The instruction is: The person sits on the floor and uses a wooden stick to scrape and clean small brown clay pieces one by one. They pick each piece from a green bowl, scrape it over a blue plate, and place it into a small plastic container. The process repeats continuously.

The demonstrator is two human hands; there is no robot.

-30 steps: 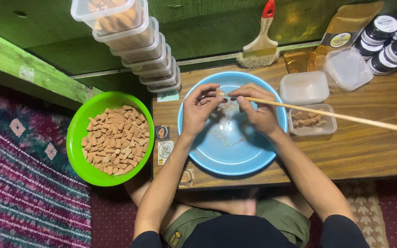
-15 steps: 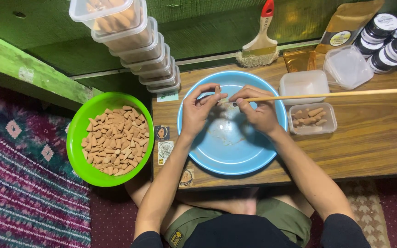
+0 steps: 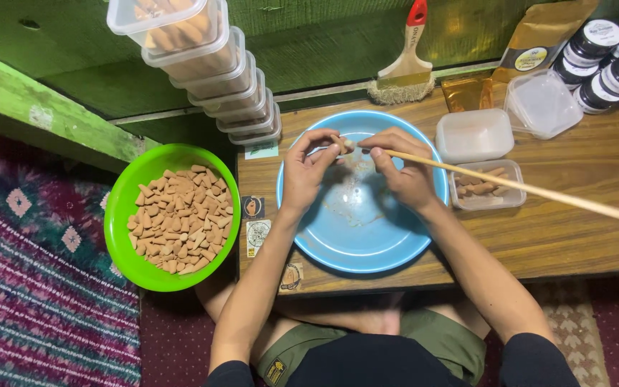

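Midway, seemingly: the left hand point(image 3: 308, 168) pinches a small brown cone point(image 3: 339, 145) over the blue plate point(image 3: 367, 244) mid-desk, while the right hand point(image 3: 402, 168) grips a long wooden stick point(image 3: 510, 184) against it; several stacked tubs point(image 3: 213, 68) are filled, the green bowl point(image 3: 127, 208) remains heaped.

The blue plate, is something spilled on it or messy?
Yes. The blue plate has pale brown dust and crumbs smeared in its middle, below the left hand and right hand. The stack of tubs also leans sideways.

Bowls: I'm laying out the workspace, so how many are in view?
2. The blue bowl sits on the wooden table under both hands; the green bowl, full of brown cones, is left of it.
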